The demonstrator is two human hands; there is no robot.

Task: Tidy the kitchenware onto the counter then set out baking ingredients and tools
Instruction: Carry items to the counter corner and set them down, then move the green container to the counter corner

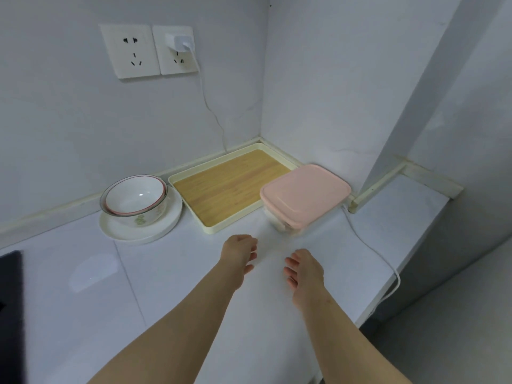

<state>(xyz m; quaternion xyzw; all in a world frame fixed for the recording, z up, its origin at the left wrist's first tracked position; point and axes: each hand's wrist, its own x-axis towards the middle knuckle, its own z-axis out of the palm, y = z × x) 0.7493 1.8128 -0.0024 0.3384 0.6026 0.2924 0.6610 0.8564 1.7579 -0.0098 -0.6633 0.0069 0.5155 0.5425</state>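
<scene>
Over counter point(166, 273) | left hand point(239, 254), right hand point(304, 268): fingers loosely curled, holding nothing | pink-lidded container point(306, 194): contents blurred

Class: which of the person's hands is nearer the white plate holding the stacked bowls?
Left. The left hand is just right of the white plate, before the tray; the right hand is farther right, before the pink-lidded container.

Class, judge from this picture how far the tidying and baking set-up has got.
Done, apparently: nested bowls on a plate, a wood-lined tray and a pink-lidded container sit on the counter. In hand: nothing; left hand and right hand hover empty above it. Left: ingredients and tools, none plainly visible; the container's contents are unclear.
</scene>
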